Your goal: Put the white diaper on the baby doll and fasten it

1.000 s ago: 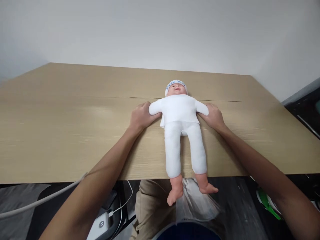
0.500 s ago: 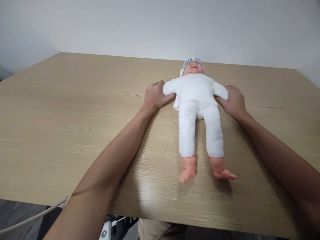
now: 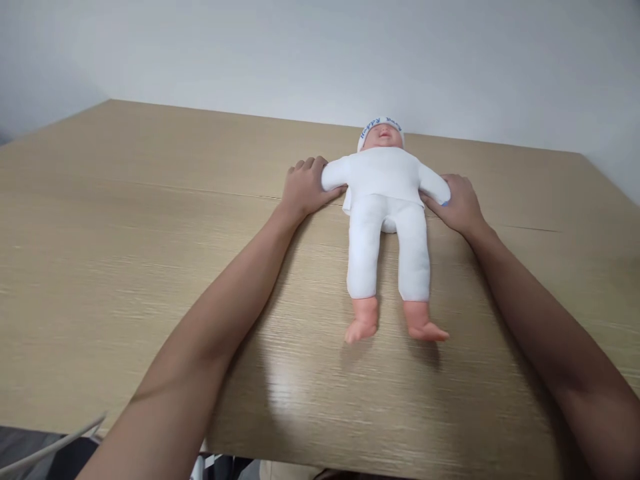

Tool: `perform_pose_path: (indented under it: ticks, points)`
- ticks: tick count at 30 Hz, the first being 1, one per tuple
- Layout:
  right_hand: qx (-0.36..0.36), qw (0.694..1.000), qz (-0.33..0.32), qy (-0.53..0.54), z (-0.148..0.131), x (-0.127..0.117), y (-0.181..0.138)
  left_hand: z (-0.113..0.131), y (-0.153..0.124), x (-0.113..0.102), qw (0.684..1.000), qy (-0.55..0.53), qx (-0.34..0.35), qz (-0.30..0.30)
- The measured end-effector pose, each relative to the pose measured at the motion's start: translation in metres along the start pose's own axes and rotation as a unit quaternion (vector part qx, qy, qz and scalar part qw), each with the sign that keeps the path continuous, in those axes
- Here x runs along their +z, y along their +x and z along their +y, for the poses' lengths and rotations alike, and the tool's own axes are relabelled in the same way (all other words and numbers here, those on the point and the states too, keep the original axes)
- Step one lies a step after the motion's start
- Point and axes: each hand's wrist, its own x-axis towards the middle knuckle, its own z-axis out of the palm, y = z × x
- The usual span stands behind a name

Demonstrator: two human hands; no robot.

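A baby doll (image 3: 385, 177) in plain white clothes lies face up over the worktop (image 3: 150, 267), its head toward the wall (image 3: 300, 53) and its feet (image 3: 363, 321) toward the person. The left grip (image 3: 304, 187) is closed around the end of one white sleeve (image 3: 336, 173), thumb laid along the near side of the arm, the other fingers bent at the far side. The right grip (image 3: 459, 202) clasps the end of the opposite sleeve (image 3: 433, 181) in much the same way, thumb pointing inward toward the torso. Both grips sit level with the doll's lower torso, just beside its body, with the head beyond them and the legs (image 3: 363, 247) reaching back between the forearms (image 3: 235, 313). Shadows lie just below the feet, and whether the heels touch the wood cannot be told.

Blue lettering runs across the white cap (image 3: 380, 124): "Happy" reads clearly, and the second word begins "Ba", its last letters too small and curved to be sure of. A blue patch (image 3: 445, 202) shows at the cuff beside the right thumb, too small to read. A pale cable (image 3: 55, 453) hangs at the worktop's near left edge.
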Motion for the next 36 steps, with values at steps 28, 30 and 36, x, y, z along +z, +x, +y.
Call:
perform_pose_path:
  ticks: [28,30,36]
  points:
    - [0.146,0.987,0.072,0.006,-0.044,-0.01,-0.066,0.002,-0.086,-0.013,0.984,-0.055,-0.168,0.01]
    - [0.188,0.979,0.077,-0.003,-0.06,-0.015,-0.079,0.01,-0.102,-0.019,0.98,-0.056,-0.19,0.007]
    - [0.211,0.976,0.048,-0.013,-0.114,-0.042,-0.129,0.044,-0.159,-0.052,0.981,-0.05,-0.189,-0.014]
